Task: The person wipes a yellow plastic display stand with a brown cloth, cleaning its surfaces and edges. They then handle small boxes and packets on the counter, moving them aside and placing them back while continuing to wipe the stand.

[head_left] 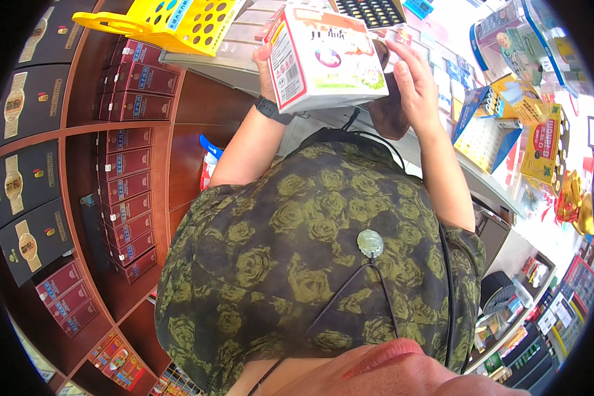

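At the glass counter's edge, a white printed carton (pixel 326 59) with red borders and green print is tilted in the air. My left hand (pixel 264 64), with a black watch on the wrist, grips it by its left side. Most of the left fingers are hidden behind the carton. My right hand (pixel 415 81) is just right of the carton, fingers apart and holding nothing. Behind and between the two is a brown object (pixel 391 116) whose kind I cannot tell.
A yellow perforated plastic basket (pixel 178 24) stands on the counter. A tray of small dark items (pixel 371 12), a clear plastic tub (pixel 515 44) and a blue display box (pixel 490 133) are there too. Wooden shelves at left hold dark red boxes (pixel 143 106) and black boxes (pixel 29 101).
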Action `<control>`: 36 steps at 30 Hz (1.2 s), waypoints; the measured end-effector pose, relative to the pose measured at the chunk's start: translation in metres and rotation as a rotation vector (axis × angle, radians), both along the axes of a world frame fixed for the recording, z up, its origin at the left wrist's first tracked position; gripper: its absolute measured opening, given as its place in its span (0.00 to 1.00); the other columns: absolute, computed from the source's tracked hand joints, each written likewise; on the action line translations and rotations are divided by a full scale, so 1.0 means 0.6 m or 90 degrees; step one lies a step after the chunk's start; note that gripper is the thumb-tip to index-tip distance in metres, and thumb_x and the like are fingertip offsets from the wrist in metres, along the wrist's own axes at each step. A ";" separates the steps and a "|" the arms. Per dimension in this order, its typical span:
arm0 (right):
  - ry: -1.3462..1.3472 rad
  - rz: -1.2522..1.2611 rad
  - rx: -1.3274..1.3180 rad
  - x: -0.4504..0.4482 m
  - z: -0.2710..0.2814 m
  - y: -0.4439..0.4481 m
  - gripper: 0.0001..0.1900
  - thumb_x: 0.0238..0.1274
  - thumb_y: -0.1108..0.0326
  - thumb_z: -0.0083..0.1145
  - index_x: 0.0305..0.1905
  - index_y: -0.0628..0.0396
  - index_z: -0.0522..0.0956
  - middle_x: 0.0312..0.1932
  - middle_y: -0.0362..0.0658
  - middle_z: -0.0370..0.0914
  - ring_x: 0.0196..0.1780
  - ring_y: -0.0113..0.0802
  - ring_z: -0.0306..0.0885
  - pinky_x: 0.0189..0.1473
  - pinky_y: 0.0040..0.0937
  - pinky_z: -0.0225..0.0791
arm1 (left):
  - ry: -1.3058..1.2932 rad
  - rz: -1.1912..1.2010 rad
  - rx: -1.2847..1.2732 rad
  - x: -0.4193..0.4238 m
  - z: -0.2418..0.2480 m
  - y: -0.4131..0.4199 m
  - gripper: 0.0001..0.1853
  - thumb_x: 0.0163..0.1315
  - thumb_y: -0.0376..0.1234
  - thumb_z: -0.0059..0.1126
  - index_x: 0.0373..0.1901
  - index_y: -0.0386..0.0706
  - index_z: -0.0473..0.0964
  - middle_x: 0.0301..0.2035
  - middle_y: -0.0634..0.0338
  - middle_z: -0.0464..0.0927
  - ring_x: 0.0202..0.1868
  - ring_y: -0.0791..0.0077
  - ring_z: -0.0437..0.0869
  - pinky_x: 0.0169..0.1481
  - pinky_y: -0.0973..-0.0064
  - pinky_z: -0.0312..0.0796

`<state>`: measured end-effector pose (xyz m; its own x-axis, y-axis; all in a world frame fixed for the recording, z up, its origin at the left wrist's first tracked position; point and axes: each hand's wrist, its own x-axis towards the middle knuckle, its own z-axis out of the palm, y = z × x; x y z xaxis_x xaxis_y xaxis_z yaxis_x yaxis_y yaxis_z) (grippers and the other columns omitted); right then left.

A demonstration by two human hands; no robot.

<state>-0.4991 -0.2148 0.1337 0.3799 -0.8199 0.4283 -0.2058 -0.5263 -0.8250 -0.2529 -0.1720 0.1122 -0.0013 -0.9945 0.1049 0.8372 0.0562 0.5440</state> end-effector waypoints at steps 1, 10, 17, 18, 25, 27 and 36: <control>0.016 0.014 -0.038 -0.001 0.014 0.004 0.26 0.65 0.53 0.61 0.63 0.53 0.76 0.61 0.48 0.74 0.66 0.45 0.69 0.66 0.40 0.63 | -0.045 0.000 0.008 -0.007 0.011 0.001 0.51 0.51 0.58 0.61 0.73 0.41 0.56 0.66 0.44 0.67 0.65 0.46 0.72 0.67 0.47 0.69; 0.031 0.038 -0.005 0.003 0.010 0.015 0.34 0.54 0.57 0.72 0.67 0.48 0.74 0.69 0.53 0.69 0.72 0.47 0.66 0.72 0.41 0.59 | 0.101 -0.105 0.057 -0.055 0.018 -0.021 0.43 0.59 0.58 0.51 0.70 0.40 0.62 0.64 0.47 0.71 0.64 0.51 0.74 0.69 0.54 0.68; -0.001 -0.003 -0.022 0.003 0.016 0.026 0.37 0.50 0.58 0.75 0.68 0.51 0.72 0.68 0.53 0.70 0.71 0.45 0.67 0.71 0.39 0.61 | -0.019 -0.056 0.098 -0.070 0.042 -0.019 0.43 0.59 0.58 0.51 0.69 0.39 0.63 0.62 0.48 0.73 0.62 0.53 0.77 0.66 0.55 0.71; 0.001 -0.001 -0.020 0.005 0.024 0.029 0.38 0.49 0.58 0.75 0.68 0.51 0.72 0.68 0.53 0.70 0.71 0.45 0.67 0.71 0.38 0.61 | -0.039 -0.054 0.114 -0.073 0.043 -0.018 0.43 0.59 0.58 0.52 0.69 0.39 0.63 0.62 0.48 0.73 0.62 0.54 0.77 0.66 0.55 0.71; 0.007 0.075 -0.030 -0.004 0.010 0.017 0.42 0.45 0.65 0.76 0.69 0.53 0.69 0.67 0.52 0.72 0.72 0.44 0.68 0.71 0.37 0.61 | -0.059 -0.080 0.076 -0.082 0.035 -0.013 0.41 0.60 0.55 0.52 0.69 0.37 0.62 0.62 0.48 0.73 0.61 0.56 0.78 0.65 0.57 0.73; -0.005 0.080 -0.020 -0.004 0.000 0.016 0.42 0.45 0.66 0.75 0.70 0.53 0.69 0.67 0.52 0.71 0.72 0.44 0.68 0.72 0.38 0.61 | -0.060 -0.086 0.062 -0.082 0.034 -0.011 0.41 0.60 0.54 0.52 0.68 0.36 0.62 0.61 0.48 0.73 0.61 0.56 0.79 0.65 0.58 0.73; 0.027 0.162 -0.061 -0.040 0.033 0.024 0.43 0.50 0.52 0.72 0.70 0.57 0.68 0.72 0.51 0.66 0.75 0.46 0.63 0.74 0.41 0.56 | -0.136 -0.032 -0.017 -0.081 0.046 -0.001 0.41 0.57 0.48 0.59 0.68 0.34 0.61 0.60 0.50 0.74 0.61 0.61 0.78 0.67 0.63 0.70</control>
